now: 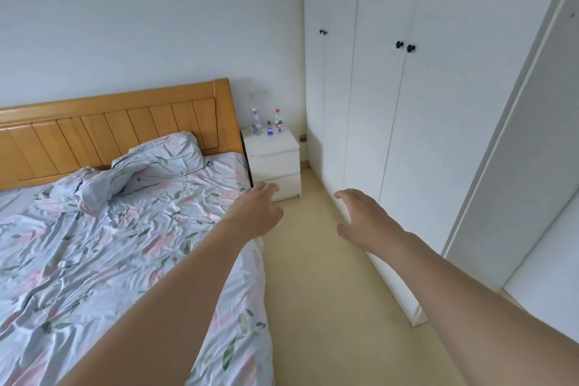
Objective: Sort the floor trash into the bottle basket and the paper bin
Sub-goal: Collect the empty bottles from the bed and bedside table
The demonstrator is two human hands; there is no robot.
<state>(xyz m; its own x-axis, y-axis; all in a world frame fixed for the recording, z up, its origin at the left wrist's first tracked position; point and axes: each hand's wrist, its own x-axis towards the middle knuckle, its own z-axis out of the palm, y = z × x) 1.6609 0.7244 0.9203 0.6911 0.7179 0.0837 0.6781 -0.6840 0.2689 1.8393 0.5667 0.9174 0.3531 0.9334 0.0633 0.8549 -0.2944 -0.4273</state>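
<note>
Both my arms stretch forward over the strip of beige floor (316,260) between the bed and the wardrobe. My left hand (253,210) hovers near the bed's corner with relaxed, spread fingers and holds nothing. My right hand (363,216) hovers beside the wardrobe, fingers loosely extended, also holding nothing. Two plastic bottles stand on the white nightstand (275,163) far ahead: a clear one (256,122) and one with a red cap (278,122). No basket, bin or floor trash shows in this view.
A bed (109,244) with a rumpled floral cover and a wooden headboard (119,125) fills the left. White wardrobe doors (391,119) with black knobs line the right. A small blue item (270,131) sits between the bottles.
</note>
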